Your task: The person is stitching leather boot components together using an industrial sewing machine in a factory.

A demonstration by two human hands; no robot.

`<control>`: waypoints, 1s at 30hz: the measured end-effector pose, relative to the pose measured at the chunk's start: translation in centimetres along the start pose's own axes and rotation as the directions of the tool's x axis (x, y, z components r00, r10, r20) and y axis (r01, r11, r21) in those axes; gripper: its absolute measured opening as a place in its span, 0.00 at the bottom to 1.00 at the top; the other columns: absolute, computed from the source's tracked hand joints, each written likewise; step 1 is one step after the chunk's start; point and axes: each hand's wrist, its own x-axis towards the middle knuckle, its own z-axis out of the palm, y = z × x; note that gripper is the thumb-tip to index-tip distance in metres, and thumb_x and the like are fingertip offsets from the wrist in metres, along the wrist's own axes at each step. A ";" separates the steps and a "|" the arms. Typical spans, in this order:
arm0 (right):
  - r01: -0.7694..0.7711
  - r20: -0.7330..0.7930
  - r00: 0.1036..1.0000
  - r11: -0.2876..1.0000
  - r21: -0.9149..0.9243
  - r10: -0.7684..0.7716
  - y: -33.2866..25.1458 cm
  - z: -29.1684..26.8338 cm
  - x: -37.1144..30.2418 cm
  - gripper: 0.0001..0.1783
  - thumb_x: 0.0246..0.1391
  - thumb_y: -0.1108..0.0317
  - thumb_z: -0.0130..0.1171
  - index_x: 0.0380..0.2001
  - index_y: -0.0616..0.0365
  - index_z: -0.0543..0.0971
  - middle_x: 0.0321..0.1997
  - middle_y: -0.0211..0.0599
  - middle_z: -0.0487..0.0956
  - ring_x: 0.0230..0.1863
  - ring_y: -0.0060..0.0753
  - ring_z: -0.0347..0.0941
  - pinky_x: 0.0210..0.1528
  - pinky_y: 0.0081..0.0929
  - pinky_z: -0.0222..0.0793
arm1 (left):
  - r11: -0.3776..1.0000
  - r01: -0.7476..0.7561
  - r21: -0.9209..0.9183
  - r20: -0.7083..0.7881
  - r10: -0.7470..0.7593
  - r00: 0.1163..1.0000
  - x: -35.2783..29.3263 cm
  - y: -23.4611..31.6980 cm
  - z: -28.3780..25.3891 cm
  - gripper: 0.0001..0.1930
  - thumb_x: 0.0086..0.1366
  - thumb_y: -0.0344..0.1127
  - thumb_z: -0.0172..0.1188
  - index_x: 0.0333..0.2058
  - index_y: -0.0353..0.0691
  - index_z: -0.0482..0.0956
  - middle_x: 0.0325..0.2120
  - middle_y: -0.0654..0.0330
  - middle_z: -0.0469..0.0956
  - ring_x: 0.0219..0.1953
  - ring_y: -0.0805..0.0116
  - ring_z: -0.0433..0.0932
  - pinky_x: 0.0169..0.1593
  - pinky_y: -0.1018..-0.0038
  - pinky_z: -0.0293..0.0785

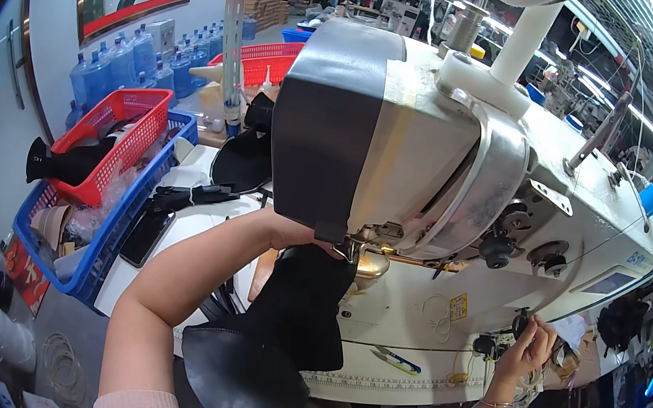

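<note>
An industrial sewing machine (427, 160) with a dark grey end cover stands in front of me. A black sewn piece (297, 306), soft cloth with a rounded shiny flap (243, 379), hangs from under its presser foot (351, 251) toward my lap. My left hand (294, 233) is at the far side of this piece, beside the needle area; its fingers are hidden behind the piece and the machine head. On the right, my right hand (533, 346) is closed, with thumb and fingers pinching a small black lever (520, 323) on the machine's front.
Scissors (396, 359) with a blue-green handle lie on the white machine bed near a ruler strip. Left are a phone (146, 235), a blue basket (81, 272) and a red basket (118, 141). More black pieces (244, 158) lie behind my left arm.
</note>
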 end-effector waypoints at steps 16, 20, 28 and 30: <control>-0.156 -0.227 0.945 0.934 0.321 0.235 4.1 -1.1 3.9 0.15 0.62 0.65 0.45 0.39 0.67 0.74 0.39 0.35 0.74 0.41 0.27 0.69 0.45 0.24 0.65 | 0.993 0.113 0.011 0.069 -0.114 0.991 -0.1 -0.1 -0.4 0.29 0.40 0.27 0.70 0.46 0.38 0.76 0.42 0.58 0.76 0.46 0.65 0.73 0.50 0.71 0.68; -0.296 -0.325 0.789 0.786 0.543 0.522 12.8 -4.4 14.3 0.27 0.59 0.56 0.50 0.55 0.65 0.65 0.53 0.39 0.70 0.49 0.30 0.67 0.53 0.26 0.62 | 0.994 0.103 0.036 0.086 -0.106 0.991 -0.1 0.7 -0.2 0.29 0.40 0.28 0.71 0.46 0.39 0.76 0.42 0.58 0.76 0.46 0.65 0.73 0.51 0.71 0.68; -0.436 0.069 0.838 0.589 0.681 0.541 20.9 -9.4 23.6 0.21 0.58 0.60 0.50 0.50 0.60 0.73 0.47 0.35 0.76 0.49 0.30 0.72 0.50 0.26 0.67 | 0.997 0.082 0.009 0.129 -0.083 0.988 0.4 -0.8 -0.4 0.28 0.43 0.27 0.69 0.47 0.39 0.75 0.44 0.59 0.76 0.47 0.65 0.73 0.52 0.70 0.67; -0.500 0.104 0.813 0.595 0.629 0.573 21.4 -10.0 24.6 0.21 0.58 0.58 0.51 0.50 0.60 0.73 0.47 0.35 0.76 0.48 0.30 0.72 0.50 0.27 0.67 | 0.997 0.083 -0.007 0.126 -0.081 0.989 0.3 -1.2 -0.6 0.28 0.43 0.26 0.69 0.47 0.39 0.74 0.44 0.59 0.76 0.47 0.65 0.72 0.52 0.70 0.67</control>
